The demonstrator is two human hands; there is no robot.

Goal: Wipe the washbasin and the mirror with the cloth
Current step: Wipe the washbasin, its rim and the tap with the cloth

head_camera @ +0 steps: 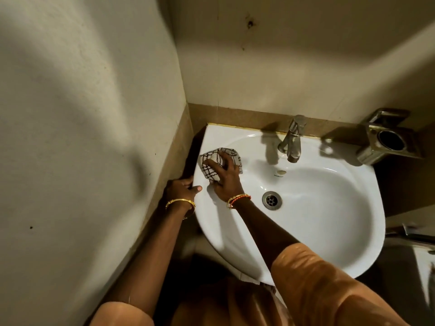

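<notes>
A white washbasin (317,208) is fixed in the corner of two walls. A white cloth with a dark check pattern (211,158) lies on the basin's left rim. My right hand (224,176) presses flat on the cloth, fingers spread over it. My left hand (181,188) grips the basin's left edge, thumb on top of the rim. No mirror is in view.
A metal tap (293,140) stands at the back of the basin above the drain (271,200). A metal holder (386,137) is mounted on the wall at the right. The left wall stands close beside the basin.
</notes>
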